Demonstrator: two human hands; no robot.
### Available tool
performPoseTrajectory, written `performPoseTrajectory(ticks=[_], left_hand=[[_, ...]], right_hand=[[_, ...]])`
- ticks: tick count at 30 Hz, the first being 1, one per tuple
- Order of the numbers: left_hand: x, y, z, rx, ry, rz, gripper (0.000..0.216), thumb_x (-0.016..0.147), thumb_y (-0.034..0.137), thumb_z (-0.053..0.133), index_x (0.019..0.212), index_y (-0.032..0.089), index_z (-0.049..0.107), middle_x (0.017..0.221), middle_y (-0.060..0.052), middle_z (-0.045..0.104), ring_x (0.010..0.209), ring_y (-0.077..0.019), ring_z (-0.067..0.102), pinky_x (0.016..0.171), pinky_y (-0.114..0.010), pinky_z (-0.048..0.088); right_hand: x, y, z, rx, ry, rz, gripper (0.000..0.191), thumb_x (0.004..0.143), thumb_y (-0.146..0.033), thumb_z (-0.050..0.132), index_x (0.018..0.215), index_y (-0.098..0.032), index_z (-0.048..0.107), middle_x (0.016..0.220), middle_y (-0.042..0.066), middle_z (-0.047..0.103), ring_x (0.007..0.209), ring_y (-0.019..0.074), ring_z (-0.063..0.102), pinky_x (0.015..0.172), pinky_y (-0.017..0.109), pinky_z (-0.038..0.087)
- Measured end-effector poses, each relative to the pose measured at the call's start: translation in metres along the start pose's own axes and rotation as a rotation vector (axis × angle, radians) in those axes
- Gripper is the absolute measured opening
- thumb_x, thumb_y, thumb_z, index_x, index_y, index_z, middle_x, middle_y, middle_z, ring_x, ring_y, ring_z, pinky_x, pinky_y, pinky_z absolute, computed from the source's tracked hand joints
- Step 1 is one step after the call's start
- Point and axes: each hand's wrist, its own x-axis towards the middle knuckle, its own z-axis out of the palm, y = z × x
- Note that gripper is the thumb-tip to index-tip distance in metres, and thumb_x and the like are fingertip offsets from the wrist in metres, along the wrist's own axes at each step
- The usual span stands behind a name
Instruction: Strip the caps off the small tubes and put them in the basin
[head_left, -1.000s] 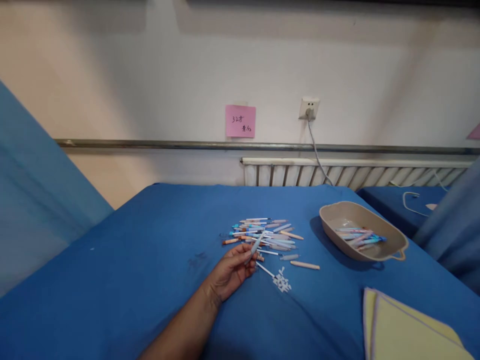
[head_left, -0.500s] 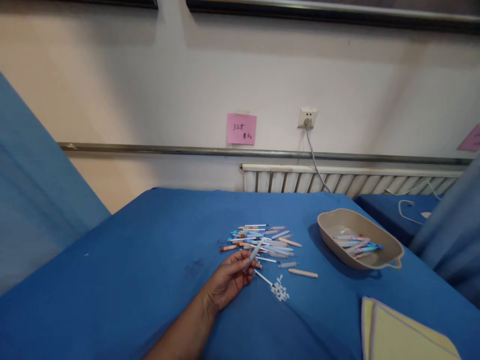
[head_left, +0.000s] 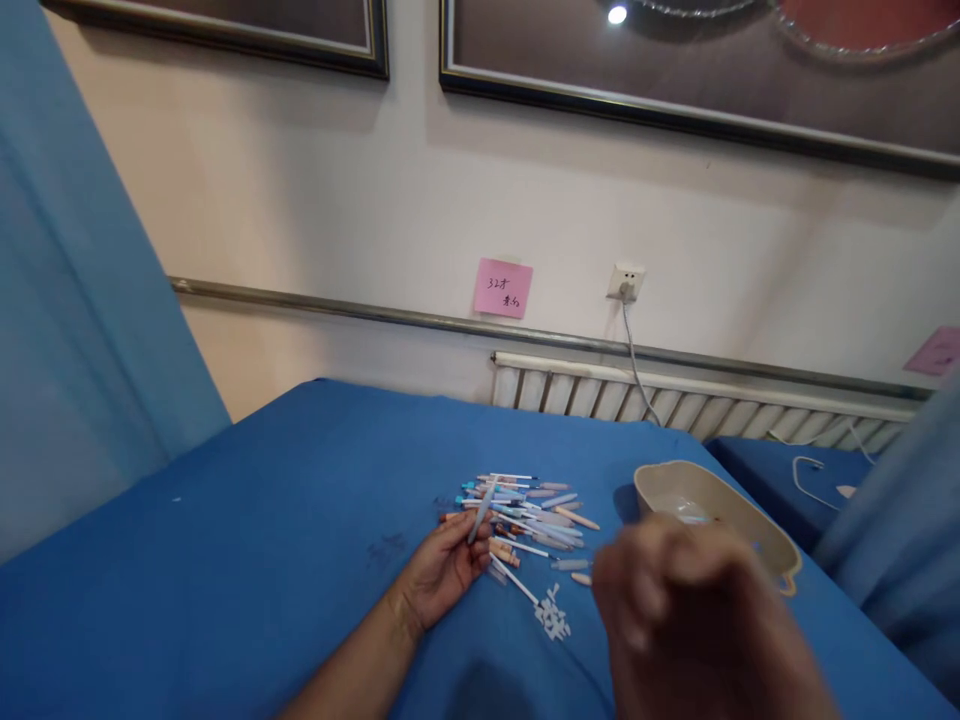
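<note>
My left hand [head_left: 441, 568] pinches a slim grey pen barrel [head_left: 481, 514] between thumb and fingers, tilted up over the blue cloth. Just beyond it lies a loose heap of pen parts [head_left: 529, 512]: white refills, grey, peach and orange barrels, and some light blue pieces. Small white bits [head_left: 553, 615] lie in a little pile near the hand. Close to the camera, my right hand [head_left: 690, 620] is raised and badly blurred. Its fingers look curled, but whether they hold anything does not show. It covers part of a beige basin [head_left: 720, 500] and a peach barrel.
Blue cloth [head_left: 262, 560] covers the table. Blue curtains [head_left: 97, 260] hang at the left and at the right edge. Behind the table are a radiator [head_left: 577, 390], a metal rail [head_left: 360, 312], and a wall socket [head_left: 625, 283] with a plugged-in cable.
My right hand has come into view at the lower right, in front of the basin. My left hand, still pinching the pen barrel, has moved slightly left. The view has tilted upward.
</note>
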Motion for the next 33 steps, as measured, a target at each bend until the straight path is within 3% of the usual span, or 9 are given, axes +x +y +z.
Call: performPoseTrajectory(ticks=[2,4,8,10,14,18,20,24,33], left_hand=[[-0.001,0.0,0.002,-0.001,-0.01,-0.012,0.014,0.083,0.021,0.064,0.092,0.01,0.063,0.063,0.002,0.056,0.052,-0.0051,0.052,0.055,-0.017,0.046],[-0.003,-0.002,0.005,0.032,-0.007,-0.031,0.017,0.082,0.024,0.064,0.092,0.011,0.063,0.062,0.002,0.055,0.051,-0.005,0.051,0.054,-0.017,0.045],[-0.005,-0.007,0.008,0.13,-0.022,-0.078,0.016,0.08,0.026,0.068,0.086,0.012,0.063,0.066,0.001,0.058,0.053,-0.0056,0.053,0.054,-0.017,0.043],[-0.005,-0.01,0.009,0.174,-0.058,-0.09,0.014,0.078,0.025,0.069,0.082,0.013,0.062,0.07,0.0,0.06,0.054,-0.0058,0.054,0.055,-0.018,0.041],[-0.006,-0.012,0.011,0.274,-0.106,-0.11,0.016,0.073,0.023,0.073,0.079,0.013,0.063,0.073,-0.003,0.064,0.055,-0.0065,0.055,0.053,-0.017,0.037],[-0.008,-0.016,0.014,0.417,-0.121,-0.114,0.018,0.072,0.027,0.074,0.079,0.013,0.064,0.071,-0.003,0.066,0.052,-0.0073,0.054,0.048,-0.017,0.033],[-0.008,-0.017,0.015,0.499,-0.133,-0.115,0.019,0.071,0.028,0.074,0.08,0.014,0.064,0.07,-0.004,0.066,0.052,-0.008,0.054,0.048,-0.018,0.033],[-0.008,-0.019,0.015,0.594,-0.188,-0.118,0.02,0.073,0.03,0.072,0.084,0.014,0.067,0.07,-0.004,0.067,0.054,-0.0092,0.055,0.05,-0.019,0.034],[-0.009,-0.019,0.015,0.584,-0.198,-0.119,0.017,0.075,0.029,0.071,0.081,0.013,0.068,0.067,-0.002,0.064,0.054,-0.0085,0.053,0.049,-0.018,0.033]], right_hand=[[0.027,0.013,0.025,0.179,0.082,0.034,0.031,0.09,-0.049,0.038,0.082,-0.028,0.06,0.07,0.002,0.055,0.059,0.0166,0.051,0.057,0.032,0.043],[0.039,0.047,0.038,0.165,0.057,0.181,0.027,0.089,-0.045,0.046,0.082,-0.023,0.061,0.072,0.001,0.057,0.06,0.0144,0.051,0.058,0.028,0.042],[0.034,0.137,0.024,-0.015,0.088,0.352,0.035,0.074,-0.05,0.064,0.087,-0.017,0.064,0.066,0.0,0.058,0.053,0.013,0.049,0.05,0.025,0.04],[0.03,0.161,0.012,-0.053,0.071,0.336,0.042,0.074,-0.05,0.063,0.1,-0.017,0.064,0.071,0.001,0.06,0.056,0.014,0.052,0.054,0.026,0.043],[0.03,0.158,-0.002,-0.098,0.038,0.221,0.04,0.081,-0.046,0.058,0.112,-0.019,0.061,0.074,0.0,0.059,0.061,0.0149,0.054,0.06,0.027,0.045],[0.024,0.141,-0.003,-0.135,-0.005,0.163,0.026,0.084,-0.039,0.056,0.101,-0.02,0.063,0.067,-0.001,0.055,0.058,0.0138,0.052,0.056,0.025,0.042],[0.019,0.138,-0.001,-0.175,-0.035,0.167,0.019,0.085,-0.038,0.055,0.089,-0.02,0.063,0.061,-0.003,0.052,0.055,0.0129,0.049,0.054,0.024,0.04],[0.014,0.138,0.006,-0.177,-0.038,0.206,0.023,0.086,-0.039,0.053,0.074,-0.02,0.058,0.056,-0.004,0.05,0.052,0.0119,0.048,0.051,0.022,0.038],[0.011,0.146,0.008,-0.134,-0.14,0.245,0.026,0.087,-0.043,0.051,0.08,-0.019,0.059,0.062,-0.002,0.056,0.053,0.0121,0.05,0.052,0.023,0.041]])
